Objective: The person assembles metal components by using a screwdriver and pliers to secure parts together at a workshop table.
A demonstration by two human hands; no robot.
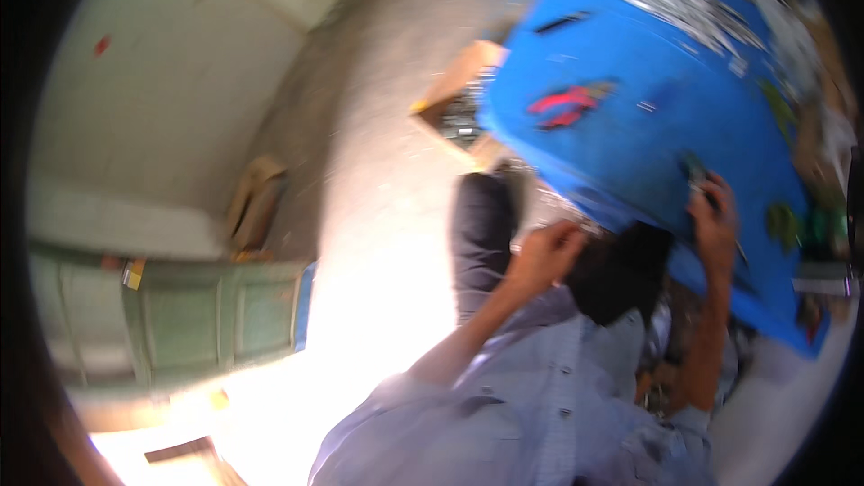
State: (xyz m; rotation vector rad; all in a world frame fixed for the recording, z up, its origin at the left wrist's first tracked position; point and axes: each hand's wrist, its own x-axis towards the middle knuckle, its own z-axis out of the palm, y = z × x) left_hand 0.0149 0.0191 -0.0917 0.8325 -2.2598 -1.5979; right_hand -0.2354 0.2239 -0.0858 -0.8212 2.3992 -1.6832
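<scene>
My left hand (545, 257) is over my lap, just short of the near edge of the blue table (621, 148). Its fingers are curled in a pinch, and blur hides what is between them. Resting at the table's near right part, my right hand (714, 220) has its fingers closed round a small dark greenish object (693, 168), too smeared to name. Red-handled pliers (569, 106) lie farther off on the tabletop. Beyond them is a thin black tool (562, 22). A pile of thin silvery metal pieces (679, 7) covers the far right.
An open cardboard box (436, 110) with small metal parts stands on the floor left of the table. Another carton (256, 207) is by the pale wall. A green panelled cabinet (193, 324) stands at left. Dark cloth (619, 274) lies across my lap.
</scene>
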